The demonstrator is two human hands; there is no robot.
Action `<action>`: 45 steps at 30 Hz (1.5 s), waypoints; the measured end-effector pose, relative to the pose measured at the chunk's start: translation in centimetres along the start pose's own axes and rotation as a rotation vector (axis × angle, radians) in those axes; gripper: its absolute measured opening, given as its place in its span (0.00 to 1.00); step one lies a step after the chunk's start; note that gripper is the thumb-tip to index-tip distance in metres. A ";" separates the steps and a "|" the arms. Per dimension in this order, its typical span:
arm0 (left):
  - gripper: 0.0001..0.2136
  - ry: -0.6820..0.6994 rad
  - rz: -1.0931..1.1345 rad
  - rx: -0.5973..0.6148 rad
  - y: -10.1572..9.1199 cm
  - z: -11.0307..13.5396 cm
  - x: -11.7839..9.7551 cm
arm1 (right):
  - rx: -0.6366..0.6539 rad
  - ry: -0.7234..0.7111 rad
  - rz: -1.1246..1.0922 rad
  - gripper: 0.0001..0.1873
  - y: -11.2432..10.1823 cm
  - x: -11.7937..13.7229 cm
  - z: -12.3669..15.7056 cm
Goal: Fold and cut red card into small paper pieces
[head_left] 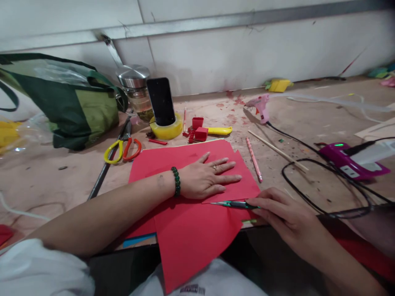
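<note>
A scuffed, paint-stained wooden worktop (308, 107) runs to a white panelled wall (234, 53) — evenly lit.

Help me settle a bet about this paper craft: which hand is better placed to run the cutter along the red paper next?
Probably the right hand: its fingers already pinch the green-handled cutter, tip on the red paper. The left hand lies flat, pressing the sheet steady.
</note>
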State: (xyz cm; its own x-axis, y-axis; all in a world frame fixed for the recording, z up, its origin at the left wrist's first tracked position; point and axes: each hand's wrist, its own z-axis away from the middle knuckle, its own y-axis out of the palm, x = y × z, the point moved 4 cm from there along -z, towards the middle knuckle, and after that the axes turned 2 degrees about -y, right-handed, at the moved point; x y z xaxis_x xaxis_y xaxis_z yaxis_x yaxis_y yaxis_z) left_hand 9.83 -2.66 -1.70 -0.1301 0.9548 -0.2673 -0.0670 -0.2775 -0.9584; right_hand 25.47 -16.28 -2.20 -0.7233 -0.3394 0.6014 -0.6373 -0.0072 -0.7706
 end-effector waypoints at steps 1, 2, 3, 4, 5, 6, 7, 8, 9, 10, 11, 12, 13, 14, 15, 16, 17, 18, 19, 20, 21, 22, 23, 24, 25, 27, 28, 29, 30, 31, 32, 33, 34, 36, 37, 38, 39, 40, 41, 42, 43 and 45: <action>0.24 -0.001 0.000 0.001 0.0 0.0 0.0 | -0.001 -0.003 -0.001 0.14 0.0 0.0 0.0; 0.24 -0.003 -0.001 0.002 0.0 0.0 0.0 | -0.003 -0.009 -0.002 0.14 0.0 -0.1 0.0; 0.24 -0.004 -0.002 0.003 0.0 0.0 0.0 | -0.002 -0.013 -0.002 0.15 0.0 -0.1 0.0; 0.24 -0.005 -0.002 0.003 0.0 0.0 0.0 | 0.001 -0.014 -0.004 0.15 0.0 -0.2 0.0; 0.24 -0.004 -0.003 0.004 0.0 0.0 0.0 | 0.004 -0.015 -0.008 0.14 0.0 -0.2 -0.1; 0.24 -0.002 -0.003 0.004 0.0 0.0 0.0 | 0.005 -0.012 -0.013 0.14 -0.1 -0.3 -0.1; 0.24 -0.002 -0.003 0.004 0.0 0.0 0.0 | 0.002 -0.010 -0.018 0.14 -0.1 -0.3 -0.1; 0.24 -0.002 -0.003 0.005 0.0 0.0 0.0 | -0.004 -0.008 -0.023 0.14 -0.2 -0.4 -0.1; 0.24 -0.004 -0.002 0.006 0.0 0.0 0.0 | -0.011 -0.007 -0.026 0.14 -0.3 -0.4 -0.1; 0.24 -0.005 -0.001 0.007 0.0 0.0 0.0 | -0.015 -0.006 -0.023 0.14 -0.3 -0.4 -0.1; 0.24 -0.006 -0.001 0.008 0.0 0.0 0.0 | -0.014 -0.004 -0.018 0.14 -0.3 -0.4 -0.1; 0.24 -0.005 -0.001 0.008 0.0 0.0 0.0 | -0.007 -0.001 -0.016 0.14 -0.2 -0.4 -0.1; 0.24 -0.004 -0.002 0.007 0.0 0.0 0.0 | 0.000 0.002 -0.023 0.14 -0.2 -0.4 -0.1; 0.24 -0.002 -0.004 0.005 0.1 0.0 0.0 | 0.007 0.006 -0.035 0.14 -0.1 -0.5 0.0; 0.24 -0.002 -0.006 0.003 0.1 0.0 0.0 | 0.010 0.007 -0.048 0.14 0.0 -0.5 0.0; 0.24 -0.002 -0.009 0.000 0.1 0.0 0.0 | 0.009 0.006 -0.058 0.14 0.0 -0.5 0.0; 0.24 -0.004 -0.010 -0.001 0.1 0.0 0.0 | 0.008 -0.001 -0.062 0.14 0.1 -0.5 0.0; 0.24 -0.006 -0.009 0.000 0.1 0.0 0.0 | 0.010 -0.006 -0.059 0.15 0.1 -0.4 0.0; 0.24 -0.007 -0.007 0.003 0.1 0.0 0.0 | 0.012 -0.011 -0.049 0.15 0.2 -0.4 -0.1; 0.24 -0.007 -0.004 0.007 0.0 0.0 0.0 | 0.012 -0.016 -0.041 0.15 0.2 -0.4 -0.1; 0.24 -0.008 -0.002 0.011 0.0 0.0 0.0 | 0.010 -0.020 -0.035 0.15 0.2 -0.3 -0.1; 0.24 -0.009 -0.002 0.015 0.0 0.0 0.0 | 0.007 -0.020 -0.034 0.14 0.1 -0.3 -0.1; 0.24 -0.011 -0.003 0.018 0.0 0.0 0.0 | 0.003 -0.021 -0.037 0.14 0.1 -0.2 -0.1; 0.24 -0.014 -0.005 0.020 0.0 0.0 0.0 | -0.003 -0.021 -0.040 0.14 0.1 -0.1 -0.1; 0.24 -0.016 -0.008 0.020 0.0 0.0 0.0 | -0.007 -0.019 -0.043 0.14 0.1 -0.1 0.0; 0.24 -0.017 -0.008 0.023 0.0 0.0 0.0 | -0.011 -0.013 -0.047 0.14 0.1 0.0 0.0; 0.24 -0.016 -0.005 0.025 0.0 0.0 0.0 | -0.012 -0.006 -0.049 0.14 0.2 0.0 0.0; 0.24 -0.016 -0.002 0.026 0.0 0.0 0.0 | -0.012 0.000 -0.051 0.14 0.3 0.0 -0.1; 0.24 -0.018 0.003 0.027 0.0 0.0 0.0 | -0.011 0.007 -0.053 0.14 0.4 0.0 -0.1; 0.24 -0.020 0.008 0.026 0.0 0.0 0.0 | -0.014 0.012 -0.056 0.14 0.4 0.0 -0.2; 0.24 -0.021 0.013 0.023 0.0 0.0 0.0 | -0.018 0.018 -0.054 0.14 0.4 0.0 -0.2; 0.24 -0.022 0.019 0.016 0.0 0.0 0.0 | -0.022 0.023 -0.049 0.14 0.2 0.0 -0.1; 0.24 -0.022 0.024 0.010 0.0 0.1 0.0 | -0.023 0.025 -0.042 0.14 0.0 0.1 0.0; 0.25 -0.028 0.029 -0.010 -0.2 0.3 0.0 | -0.026 0.030 -0.023 0.13 -0.8 0.2 0.6; 0.26 -0.037 0.029 -0.022 -0.3 0.4 0.1 | -0.044 0.036 -0.006 0.12 -1.5 0.2 1.0; 0.28 -0.051 0.028 -0.035 -0.4 0.5 0.2 | -0.088 0.050 0.018 0.12 -2.3 0.1 1.4; 0.31 -0.068 0.028 -0.048 -0.6 0.7 0.3 | -0.159 0.074 0.051 0.11 -3.2 -0.1 1.9; 0.35 -0.087 0.027 -0.058 -0.7 0.8 0.4 | -0.247 0.105 0.095 0.11 -4.1 -0.3 2.2; 0.39 -0.107 0.028 -0.065 -0.9 0.9 0.5 | -0.337 0.135 0.150 0.12 -5.0 -0.7 2.5; 0.43 -0.128 0.031 -0.065 -0.9 1.1 0.6 | -0.408 0.160 0.213 0.13 -5.6 -1.1 2.5; 0.46 -0.147 0.034 -0.062 -1.0 1.2 0.6 | -0.456 0.172 0.277 0.14 -6.0 -1.5 2.4; 0.48 -0.178 0.033 -0.054 -1.2 1.3 0.4 | -0.483 0.171 0.400 0.16 -6.0 -2.5 1.5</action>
State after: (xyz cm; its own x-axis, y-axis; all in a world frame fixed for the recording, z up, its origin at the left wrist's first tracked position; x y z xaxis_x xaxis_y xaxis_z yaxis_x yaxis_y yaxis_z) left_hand 8.53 -2.11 -0.56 -0.3047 0.9099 -0.2817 -0.0069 -0.2978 -0.9546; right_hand 31.52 -16.74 0.59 -0.9364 -0.0731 0.3433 -0.3287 0.5257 -0.7846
